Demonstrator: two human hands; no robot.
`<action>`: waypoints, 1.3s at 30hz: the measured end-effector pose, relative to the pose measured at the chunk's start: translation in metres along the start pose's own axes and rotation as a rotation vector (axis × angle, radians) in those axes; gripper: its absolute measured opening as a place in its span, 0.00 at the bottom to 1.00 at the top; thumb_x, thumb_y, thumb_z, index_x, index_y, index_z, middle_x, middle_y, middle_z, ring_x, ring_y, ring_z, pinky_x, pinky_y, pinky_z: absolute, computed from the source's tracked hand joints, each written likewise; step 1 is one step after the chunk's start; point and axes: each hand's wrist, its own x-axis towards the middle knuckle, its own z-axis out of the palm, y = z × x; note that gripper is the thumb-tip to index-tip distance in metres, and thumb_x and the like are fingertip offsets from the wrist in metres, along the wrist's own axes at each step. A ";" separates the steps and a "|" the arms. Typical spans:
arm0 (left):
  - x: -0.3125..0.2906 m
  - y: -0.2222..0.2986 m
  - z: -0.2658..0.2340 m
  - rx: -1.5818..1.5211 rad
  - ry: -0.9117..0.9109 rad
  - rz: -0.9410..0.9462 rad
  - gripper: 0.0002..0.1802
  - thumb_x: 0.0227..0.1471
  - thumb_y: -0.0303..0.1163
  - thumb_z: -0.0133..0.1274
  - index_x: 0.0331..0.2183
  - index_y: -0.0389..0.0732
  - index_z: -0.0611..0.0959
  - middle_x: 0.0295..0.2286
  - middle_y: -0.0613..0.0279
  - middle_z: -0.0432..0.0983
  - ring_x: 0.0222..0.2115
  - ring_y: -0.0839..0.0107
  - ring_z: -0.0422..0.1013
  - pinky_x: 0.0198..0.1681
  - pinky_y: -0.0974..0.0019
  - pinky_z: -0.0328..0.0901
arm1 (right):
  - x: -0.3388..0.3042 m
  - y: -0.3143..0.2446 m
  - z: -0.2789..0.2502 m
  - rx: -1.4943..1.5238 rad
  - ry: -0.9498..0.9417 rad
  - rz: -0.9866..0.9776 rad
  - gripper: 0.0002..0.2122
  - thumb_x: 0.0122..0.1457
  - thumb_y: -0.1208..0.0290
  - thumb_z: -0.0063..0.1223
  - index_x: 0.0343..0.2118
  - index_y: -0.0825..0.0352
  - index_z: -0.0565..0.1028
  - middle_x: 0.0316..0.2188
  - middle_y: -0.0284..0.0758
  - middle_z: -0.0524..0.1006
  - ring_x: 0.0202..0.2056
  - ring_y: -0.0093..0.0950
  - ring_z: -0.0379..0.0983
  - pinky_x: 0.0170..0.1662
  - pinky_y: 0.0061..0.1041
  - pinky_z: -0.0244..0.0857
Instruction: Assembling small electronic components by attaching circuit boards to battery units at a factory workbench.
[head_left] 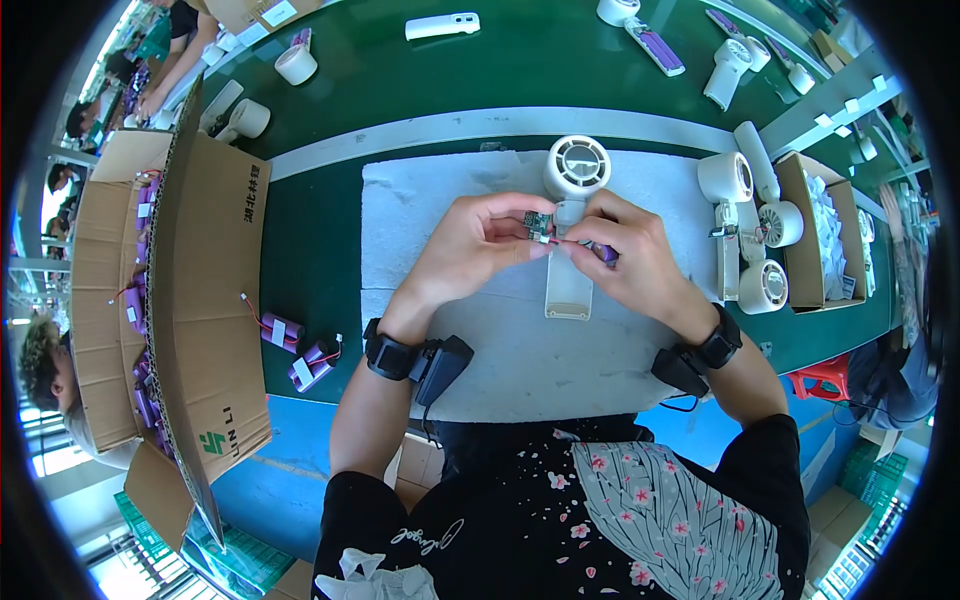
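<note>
My left hand [462,248] pinches a small green circuit board [537,223] between thumb and fingers. Close against it, my right hand [640,252] has its fingertips closed on a thin red lead at the board's small white connector. Whether the plug is seated in the board I cannot tell. A purple battery pack [605,254] shows under the right fingers, mostly hidden. Below both hands, on a pale grey mat [430,365], lies a white handheld fan [579,170] with its round head away from me. Its handle shell [568,296] is open and points toward me.
At left stands a tall cardboard box [215,300] with purple battery packs inside. Two loose wired packs [281,332] lie beside it. Several white fans [762,287] and an open carton of white parts [828,240] are at right. More fans rest on the green surface [540,70] behind.
</note>
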 end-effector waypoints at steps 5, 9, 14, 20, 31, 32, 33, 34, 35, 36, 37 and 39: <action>0.001 0.002 0.001 -0.043 0.018 0.023 0.21 0.48 0.19 0.60 0.45 0.34 0.76 0.37 0.60 0.78 0.37 0.76 0.74 0.44 0.71 0.70 | 0.000 0.002 0.002 0.000 -0.020 0.025 0.04 0.48 0.79 0.61 0.28 0.69 0.78 0.25 0.33 0.70 0.21 0.25 0.68 0.24 0.23 0.62; 0.001 0.002 0.003 -0.032 0.042 0.044 0.18 0.47 0.19 0.61 0.42 0.34 0.76 0.36 0.61 0.78 0.36 0.76 0.74 0.43 0.72 0.70 | 0.000 0.001 0.000 -0.006 -0.035 0.039 0.04 0.48 0.79 0.61 0.27 0.69 0.77 0.25 0.34 0.70 0.21 0.26 0.68 0.24 0.24 0.62; 0.001 0.003 0.003 0.037 0.062 0.061 0.18 0.45 0.17 0.61 0.40 0.35 0.77 0.35 0.61 0.78 0.35 0.76 0.74 0.42 0.72 0.71 | -0.001 0.001 0.000 0.011 -0.056 0.059 0.04 0.48 0.79 0.60 0.27 0.69 0.77 0.25 0.34 0.70 0.21 0.27 0.68 0.25 0.25 0.62; 0.001 0.000 0.005 0.050 0.091 0.079 0.18 0.44 0.16 0.61 0.40 0.34 0.78 0.34 0.61 0.78 0.35 0.76 0.75 0.41 0.72 0.71 | -0.001 0.000 0.000 0.019 -0.072 0.078 0.04 0.47 0.80 0.59 0.27 0.69 0.77 0.26 0.35 0.71 0.22 0.28 0.68 0.26 0.25 0.63; 0.001 -0.002 0.007 0.045 0.113 0.084 0.17 0.46 0.15 0.59 0.41 0.35 0.81 0.34 0.61 0.79 0.35 0.76 0.75 0.41 0.72 0.72 | -0.001 0.001 0.000 0.012 -0.064 0.058 0.04 0.46 0.80 0.59 0.27 0.69 0.76 0.26 0.35 0.71 0.22 0.28 0.68 0.26 0.25 0.62; 0.001 -0.002 0.007 0.044 0.114 0.089 0.16 0.46 0.16 0.58 0.41 0.35 0.81 0.33 0.61 0.80 0.35 0.76 0.75 0.41 0.72 0.72 | -0.001 0.001 0.000 0.012 -0.063 0.059 0.04 0.46 0.80 0.59 0.27 0.69 0.76 0.26 0.35 0.71 0.22 0.28 0.68 0.26 0.25 0.62; 0.001 -0.002 0.007 0.043 0.112 0.089 0.16 0.46 0.16 0.58 0.41 0.35 0.81 0.33 0.61 0.80 0.35 0.76 0.75 0.41 0.72 0.72 | -0.001 0.002 0.000 0.006 -0.056 0.051 0.04 0.46 0.80 0.59 0.27 0.69 0.76 0.26 0.35 0.71 0.22 0.28 0.68 0.25 0.25 0.62; 0.002 -0.002 0.008 0.053 0.107 0.091 0.17 0.47 0.15 0.58 0.41 0.35 0.81 0.33 0.61 0.80 0.35 0.76 0.75 0.41 0.73 0.72 | -0.002 0.002 0.000 -0.001 -0.048 0.042 0.04 0.46 0.80 0.59 0.27 0.69 0.76 0.26 0.35 0.71 0.21 0.28 0.68 0.25 0.25 0.62; 0.001 -0.002 0.008 0.064 0.104 0.092 0.17 0.47 0.15 0.58 0.42 0.36 0.81 0.34 0.60 0.80 0.35 0.76 0.75 0.41 0.73 0.72 | -0.001 0.002 0.001 -0.005 -0.042 0.033 0.04 0.46 0.80 0.59 0.26 0.69 0.76 0.26 0.35 0.71 0.21 0.28 0.68 0.25 0.25 0.62; 0.001 -0.002 0.008 0.075 0.101 0.093 0.17 0.47 0.15 0.58 0.42 0.36 0.81 0.34 0.60 0.80 0.35 0.76 0.75 0.41 0.73 0.72 | -0.001 0.002 0.001 -0.004 -0.042 0.033 0.04 0.46 0.80 0.59 0.26 0.69 0.76 0.26 0.35 0.71 0.21 0.28 0.68 0.25 0.25 0.62; 0.001 -0.002 0.008 0.075 0.101 0.093 0.17 0.47 0.15 0.58 0.42 0.36 0.81 0.34 0.60 0.80 0.35 0.76 0.75 0.41 0.73 0.72 | -0.001 0.001 0.001 0.006 -0.038 0.039 0.04 0.46 0.80 0.59 0.26 0.69 0.76 0.26 0.35 0.71 0.21 0.28 0.68 0.25 0.25 0.62; 0.000 -0.004 0.009 0.067 0.124 0.114 0.18 0.47 0.15 0.57 0.43 0.36 0.81 0.35 0.60 0.80 0.35 0.76 0.76 0.41 0.72 0.72 | 0.000 0.001 0.002 0.026 -0.032 0.051 0.03 0.47 0.80 0.59 0.26 0.69 0.76 0.26 0.35 0.72 0.21 0.28 0.68 0.25 0.25 0.62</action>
